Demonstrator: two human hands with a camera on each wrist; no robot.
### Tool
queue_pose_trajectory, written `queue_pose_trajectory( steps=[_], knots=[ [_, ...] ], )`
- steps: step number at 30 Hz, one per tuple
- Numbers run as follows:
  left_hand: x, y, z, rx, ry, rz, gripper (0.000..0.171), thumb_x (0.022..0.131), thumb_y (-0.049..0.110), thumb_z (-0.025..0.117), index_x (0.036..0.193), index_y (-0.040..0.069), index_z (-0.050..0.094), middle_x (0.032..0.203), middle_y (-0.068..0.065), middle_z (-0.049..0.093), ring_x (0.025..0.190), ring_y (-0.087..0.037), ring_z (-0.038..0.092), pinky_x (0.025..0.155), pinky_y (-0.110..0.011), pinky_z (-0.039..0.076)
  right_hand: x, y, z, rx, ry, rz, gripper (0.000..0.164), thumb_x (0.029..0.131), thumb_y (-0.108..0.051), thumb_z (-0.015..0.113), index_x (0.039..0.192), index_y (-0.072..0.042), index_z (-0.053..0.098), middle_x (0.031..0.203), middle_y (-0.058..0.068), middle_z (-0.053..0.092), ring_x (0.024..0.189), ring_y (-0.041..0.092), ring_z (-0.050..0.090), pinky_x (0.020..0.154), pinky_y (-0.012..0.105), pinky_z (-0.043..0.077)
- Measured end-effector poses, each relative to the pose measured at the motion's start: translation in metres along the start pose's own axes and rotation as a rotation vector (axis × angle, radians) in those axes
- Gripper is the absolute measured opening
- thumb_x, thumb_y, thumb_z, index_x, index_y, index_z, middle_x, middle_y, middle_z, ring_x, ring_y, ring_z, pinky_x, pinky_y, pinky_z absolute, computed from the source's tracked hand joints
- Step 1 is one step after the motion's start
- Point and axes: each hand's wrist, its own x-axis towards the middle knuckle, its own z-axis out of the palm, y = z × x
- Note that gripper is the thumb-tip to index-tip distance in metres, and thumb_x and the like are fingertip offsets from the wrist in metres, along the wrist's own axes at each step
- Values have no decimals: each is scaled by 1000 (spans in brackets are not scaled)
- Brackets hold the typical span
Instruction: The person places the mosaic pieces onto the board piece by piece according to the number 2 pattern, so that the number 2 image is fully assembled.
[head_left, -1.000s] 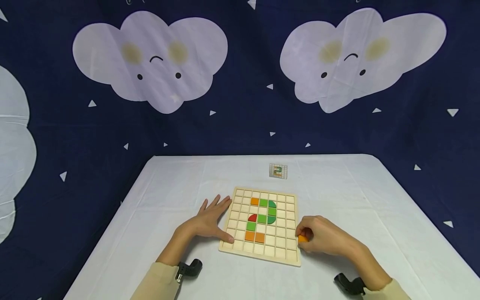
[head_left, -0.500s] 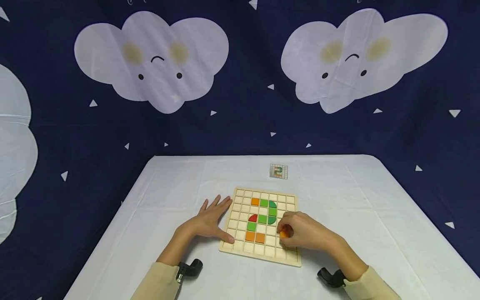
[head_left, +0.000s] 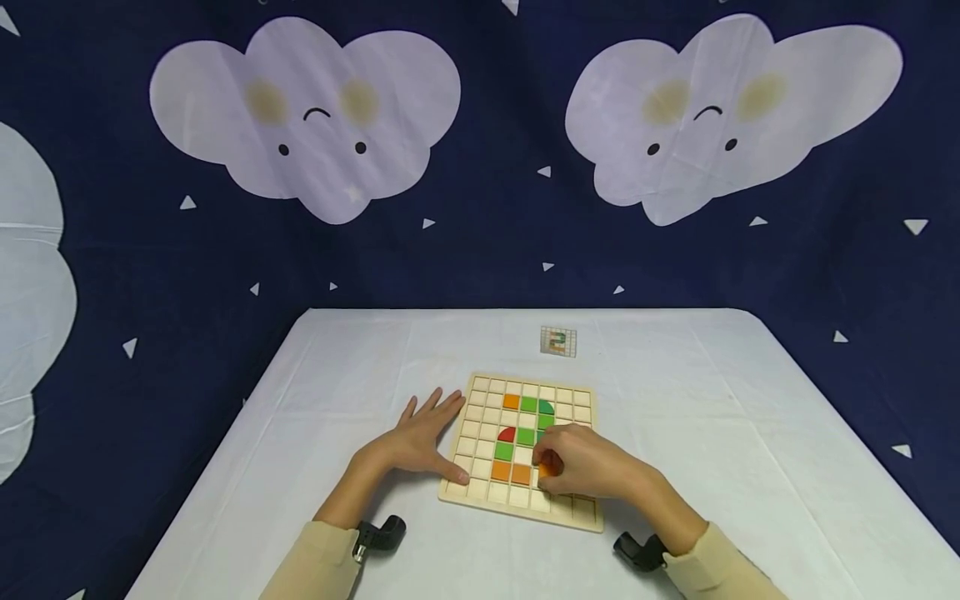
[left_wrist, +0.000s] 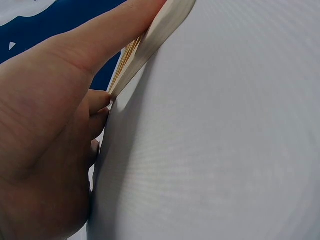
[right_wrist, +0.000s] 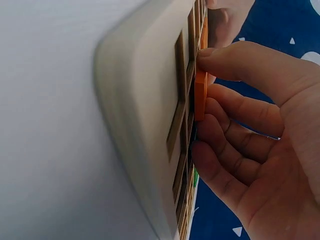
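Between thumb and fingers my right hand (head_left: 588, 461) pinches an orange square tile (right_wrist: 200, 95), low over the wooden grid board (head_left: 480, 493). In the head view this tile is just right of two orange tiles (head_left: 511, 472) lying in the grid; the hand partly hides it. My left hand (head_left: 412, 442) is spread along the board's left side, its thumb on the lower left rim and its fingertips at the upper left edge. Set in the grid are green squares (head_left: 526, 437), a red quarter-round tile (head_left: 507, 434), dark green quarter-rounds (head_left: 547, 407) and another orange square (head_left: 511, 402).
Behind the board a small card (head_left: 558, 342) printed with a coloured grid figure lies on the white-covered table (head_left: 375, 350). A dark blue cloth (head_left: 495, 250) with clouds hangs beyond the far edge. Each wrist wears a black camera mount (head_left: 382, 533).
My right hand has carried the orange tile leftward from beside the board's right edge to over the grid, near the two orange tiles. My left hand has kept its place on the board.
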Motion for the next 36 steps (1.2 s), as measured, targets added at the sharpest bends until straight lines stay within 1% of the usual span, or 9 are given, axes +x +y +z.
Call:
queue_pose_trajectory(
  steps=[7,12,17,21,28,36],
  knots=[
    [0,1,0,-2,-2,2,134,52,81,72,155,14,17,160,0,13,145,-23,-2,113,-52,-7,4,-2,3,32,-30,-6,14,81,-31,76,91,-24,68,82,-16,56,69,2,50,62,22,45],
    [0,2,0,-10,0,6,134,52,80,73,155,14,18,160,-1,13,145,-24,-2,113,-52,-6,3,-2,3,62,-40,-7,16,80,-32,78,91,-24,69,82,-16,56,70,2,51,63,22,46],
    [-1,2,-1,-16,7,17,133,53,79,74,155,13,19,160,-3,14,146,-27,-2,113,-54,-6,1,-2,3,47,-43,-23,19,79,-34,79,92,-23,69,85,-16,56,72,1,52,64,21,46],
    [-1,2,-1,-12,3,4,134,52,80,73,155,14,18,160,0,13,146,-24,-2,113,-52,-6,0,-2,2,32,-40,-33,20,78,-33,79,93,-23,70,87,-17,56,73,1,52,65,20,46],
    [0,1,1,-7,2,0,134,51,81,72,155,15,18,160,0,13,145,-23,-3,113,-51,-7,-1,-2,4,49,-38,-28,20,78,-32,79,93,-22,70,88,-16,56,73,2,52,64,20,47],
    [0,2,0,-5,2,1,134,52,80,72,155,15,17,160,0,13,146,-23,-2,113,-51,-7,-4,-2,2,62,-33,-24,20,79,-31,79,95,-22,70,89,-14,57,75,5,53,65,22,46]
  ],
)
